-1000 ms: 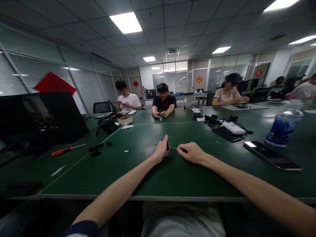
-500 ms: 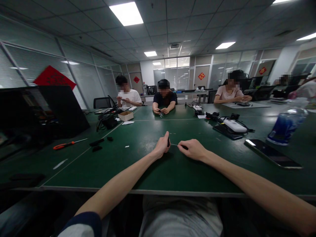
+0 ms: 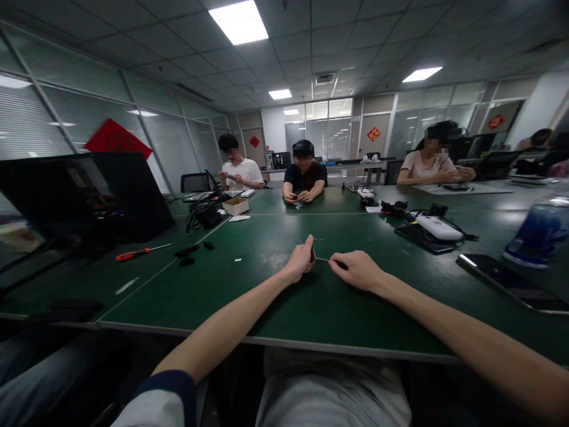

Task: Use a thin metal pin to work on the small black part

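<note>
My left hand (image 3: 301, 262) rests on the green table (image 3: 275, 296), fingers curled round a small dark part with the thumb up. My right hand (image 3: 361, 270) lies just to its right, pinching a thin tool with a dark handle; its fine metal tip (image 3: 323, 259) reaches toward the part in my left hand. Both forearms stretch out over the table's front edge.
An orange-handled screwdriver (image 3: 136, 254) and small black parts (image 3: 186, 256) lie at the left, beside a dark open laptop (image 3: 84, 201). A phone (image 3: 515, 284), a blue-labelled bottle (image 3: 537, 234) and a white device with cables (image 3: 433, 228) sit at the right. Three people sit across the table.
The view has swung a little to the left, so the scene has shifted right. Both hands keep their grip and stay close together on the table.
</note>
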`<state>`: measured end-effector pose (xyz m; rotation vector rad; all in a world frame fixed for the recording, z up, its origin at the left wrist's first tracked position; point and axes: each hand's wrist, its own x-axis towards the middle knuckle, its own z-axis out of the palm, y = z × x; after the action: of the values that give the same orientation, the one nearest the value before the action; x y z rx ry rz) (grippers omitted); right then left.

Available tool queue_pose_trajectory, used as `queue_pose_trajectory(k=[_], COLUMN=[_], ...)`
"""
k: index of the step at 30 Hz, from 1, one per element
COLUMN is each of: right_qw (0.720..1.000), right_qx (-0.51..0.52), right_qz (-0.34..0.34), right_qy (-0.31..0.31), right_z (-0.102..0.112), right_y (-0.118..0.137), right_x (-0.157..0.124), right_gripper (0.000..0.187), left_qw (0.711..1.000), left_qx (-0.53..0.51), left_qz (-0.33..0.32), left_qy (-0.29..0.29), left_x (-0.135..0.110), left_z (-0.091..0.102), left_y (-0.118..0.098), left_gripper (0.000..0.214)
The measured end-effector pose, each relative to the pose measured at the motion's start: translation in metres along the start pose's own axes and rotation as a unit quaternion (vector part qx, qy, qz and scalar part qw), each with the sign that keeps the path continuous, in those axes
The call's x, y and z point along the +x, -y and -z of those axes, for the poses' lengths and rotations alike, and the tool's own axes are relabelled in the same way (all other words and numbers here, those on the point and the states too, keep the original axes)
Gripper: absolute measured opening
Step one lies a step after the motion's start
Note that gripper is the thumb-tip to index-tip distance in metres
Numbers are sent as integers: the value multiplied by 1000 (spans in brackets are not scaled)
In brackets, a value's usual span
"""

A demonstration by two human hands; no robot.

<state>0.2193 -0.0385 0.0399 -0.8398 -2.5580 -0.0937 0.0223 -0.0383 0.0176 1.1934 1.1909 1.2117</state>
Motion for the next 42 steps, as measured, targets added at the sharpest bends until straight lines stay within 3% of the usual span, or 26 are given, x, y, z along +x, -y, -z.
queue_pose_trajectory(k=[19,31,42], right_qw=[998,996,988], right_qx=[-46,-60,-85], right_qz=[11,-58,-123], right_qy=[41,31,42], right_z=[8,1,0], right_y=[4,24,40], right_x=[0,-2,1], right_gripper=[38,40,44], left_qw=[1000,999,993], left_qx=[20,13,-25], left_qz=[-18,-12,17], left_qy=[-1,-35,-114], left_x=[2,5,11], left_z=[1,0,-4], left_y=[6,8,8], left_gripper=[61,59,55])
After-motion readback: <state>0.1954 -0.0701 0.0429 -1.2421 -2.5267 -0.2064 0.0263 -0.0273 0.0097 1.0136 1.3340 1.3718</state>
